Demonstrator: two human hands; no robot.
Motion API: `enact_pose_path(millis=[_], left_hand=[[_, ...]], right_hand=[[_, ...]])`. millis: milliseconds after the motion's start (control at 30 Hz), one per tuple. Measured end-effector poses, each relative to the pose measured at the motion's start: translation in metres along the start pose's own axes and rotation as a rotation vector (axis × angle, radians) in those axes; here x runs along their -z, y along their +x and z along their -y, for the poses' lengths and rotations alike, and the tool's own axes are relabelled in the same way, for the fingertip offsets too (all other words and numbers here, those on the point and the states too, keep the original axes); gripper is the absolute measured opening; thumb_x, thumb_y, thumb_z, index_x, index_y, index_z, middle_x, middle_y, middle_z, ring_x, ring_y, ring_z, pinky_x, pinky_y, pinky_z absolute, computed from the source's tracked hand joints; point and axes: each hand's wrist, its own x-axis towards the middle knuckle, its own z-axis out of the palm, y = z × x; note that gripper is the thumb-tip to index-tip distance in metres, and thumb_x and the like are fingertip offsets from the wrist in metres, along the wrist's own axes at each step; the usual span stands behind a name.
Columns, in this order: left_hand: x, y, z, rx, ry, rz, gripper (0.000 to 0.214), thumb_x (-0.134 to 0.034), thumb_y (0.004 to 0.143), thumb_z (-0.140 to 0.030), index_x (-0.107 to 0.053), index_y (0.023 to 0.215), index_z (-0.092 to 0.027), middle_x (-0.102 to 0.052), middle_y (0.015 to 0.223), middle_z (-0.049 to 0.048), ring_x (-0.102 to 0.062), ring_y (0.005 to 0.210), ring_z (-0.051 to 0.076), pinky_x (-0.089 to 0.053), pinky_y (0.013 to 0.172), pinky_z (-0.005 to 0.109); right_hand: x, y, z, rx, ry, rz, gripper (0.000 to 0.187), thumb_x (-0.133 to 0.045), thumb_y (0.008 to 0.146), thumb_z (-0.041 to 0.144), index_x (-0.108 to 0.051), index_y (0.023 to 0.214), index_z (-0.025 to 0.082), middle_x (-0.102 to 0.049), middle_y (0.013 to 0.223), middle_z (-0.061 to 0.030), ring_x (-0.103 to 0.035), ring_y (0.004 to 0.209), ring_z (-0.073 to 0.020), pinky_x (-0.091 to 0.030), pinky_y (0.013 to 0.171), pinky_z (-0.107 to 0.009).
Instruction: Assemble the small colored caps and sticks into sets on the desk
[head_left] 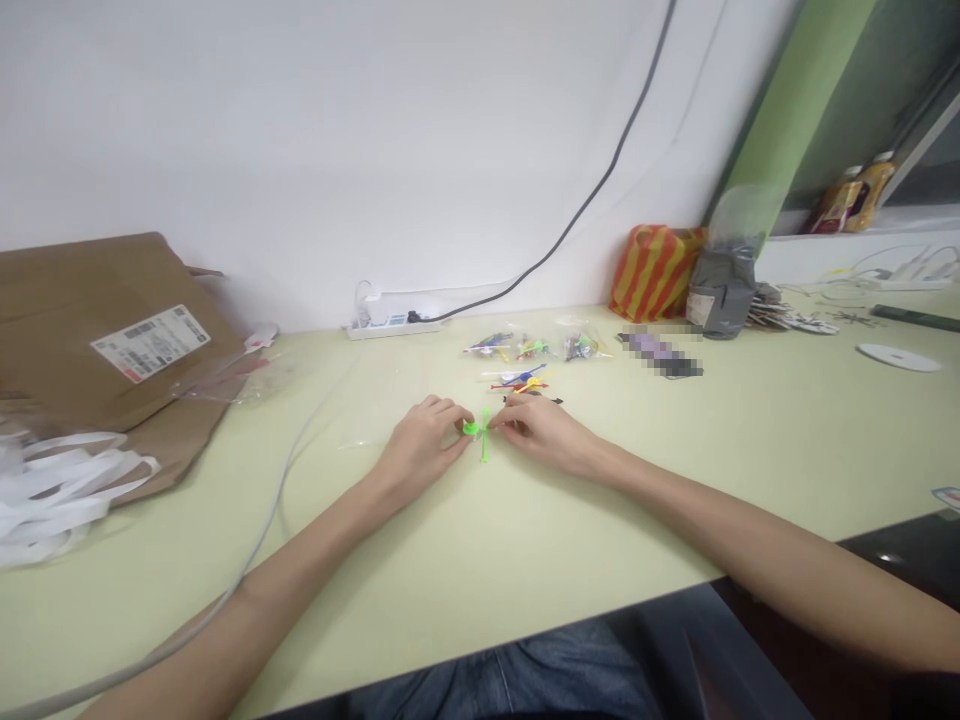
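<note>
Over the middle of the table, my left hand (429, 442) pinches a small, round green plastic spinner base (471, 429) between thumb and fingers. Facing it, my right hand (541, 430) has its fingers closed at the middle of a thin green plastic spinner arrow (484, 450). The two green pieces are very close; whether they touch I cannot tell. Just beyond my right hand lie loose spinner arrows: a blue one (524, 375), a yellow one (531, 385), a red one (501, 387) and a black one (553, 401) partly covered by that hand.
Clear bags of coloured spinner parts (534, 347) lie farther back. A brown cardboard package (67, 310) and white strapping (60, 490) are at left. A grey cable (281, 480) crosses my left forearm. A power strip (394, 322) sits by the wall; a striped bag (654, 275) stands at right.
</note>
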Motion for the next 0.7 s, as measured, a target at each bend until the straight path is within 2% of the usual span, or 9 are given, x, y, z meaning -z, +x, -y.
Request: enact_pose_path(millis=[100,300,367,433,500,567,700], left_hand=[[0.0,0.0,0.0,0.022,0.002,-0.006,0.012,-0.058,0.09,-0.025,-0.066,0.099,-0.024,-0.069,0.096,0.0027,-0.057,0.1,0.024,-0.047,0.084,0.037],[0.002,0.0,-0.001,0.005,-0.015,0.009,0.013,-0.057,0.091,-0.026,-0.066,0.101,-0.023,-0.068,0.093,0.0025,-0.057,0.097,0.023,-0.047,0.085,0.037],[0.002,0.0,-0.002,-0.006,-0.016,0.011,0.015,-0.057,0.091,-0.025,-0.065,0.103,-0.023,-0.068,0.093,0.0022,-0.057,0.098,0.023,-0.047,0.086,0.037],[0.003,0.0,-0.003,-0.003,-0.012,0.016,0.019,-0.056,0.091,-0.024,-0.064,0.107,-0.023,-0.069,0.093,0.002,-0.057,0.1,0.023,-0.047,0.087,0.038],[0.004,0.0,-0.005,0.01,-0.01,0.025,0.023,-0.056,0.091,-0.025,-0.063,0.113,-0.024,-0.069,0.093,0.0019,-0.057,0.101,0.024,-0.047,0.088,0.038],[0.004,-0.001,-0.006,0.016,-0.014,0.029,0.026,-0.056,0.091,-0.025,-0.062,0.115,-0.024,-0.069,0.093,0.0022,-0.057,0.102,0.024,-0.047,0.088,0.039],[0.005,-0.003,-0.006,0.029,-0.031,0.003,0.029,-0.054,0.093,-0.03,-0.061,0.12,-0.023,-0.068,0.095,0.0032,-0.058,0.104,0.024,-0.047,0.09,0.04]], right_hand=[[-0.001,0.0,-0.001,-0.007,0.019,-0.018,0.035,-0.05,0.091,0.006,-0.075,0.11,0.019,-0.063,0.089,-0.0058,-0.057,0.08,-0.0155,-0.04,0.075,-0.026],[-0.003,0.0,0.001,0.039,-0.003,-0.005,0.035,-0.05,0.09,0.006,-0.076,0.108,0.021,-0.058,0.084,-0.0045,-0.055,0.076,-0.0148,-0.038,0.07,-0.025],[-0.001,0.002,-0.003,0.03,0.027,-0.058,0.034,-0.05,0.09,0.004,-0.076,0.107,0.018,-0.061,0.088,-0.0055,-0.057,0.078,-0.015,-0.04,0.071,-0.025],[0.004,0.004,-0.013,0.001,0.038,-0.164,0.032,-0.049,0.09,0.004,-0.076,0.103,0.016,-0.064,0.093,-0.007,-0.059,0.083,-0.0162,-0.042,0.075,-0.027],[0.012,0.006,-0.027,-0.045,-0.018,-0.28,0.029,-0.05,0.09,0.006,-0.076,0.099,0.016,-0.065,0.096,-0.0083,-0.059,0.09,-0.0187,-0.042,0.08,-0.029],[0.021,0.007,-0.044,-0.111,-0.105,-0.328,0.024,-0.054,0.09,0.009,-0.076,0.094,0.018,-0.066,0.096,-0.0085,-0.058,0.095,-0.0211,-0.042,0.083,-0.031],[0.026,0.007,-0.066,-0.213,-0.15,-0.197,0.012,-0.064,0.088,0.021,-0.075,0.085,0.019,-0.068,0.085,-0.0056,-0.058,0.084,-0.0206,-0.04,0.076,-0.031]])
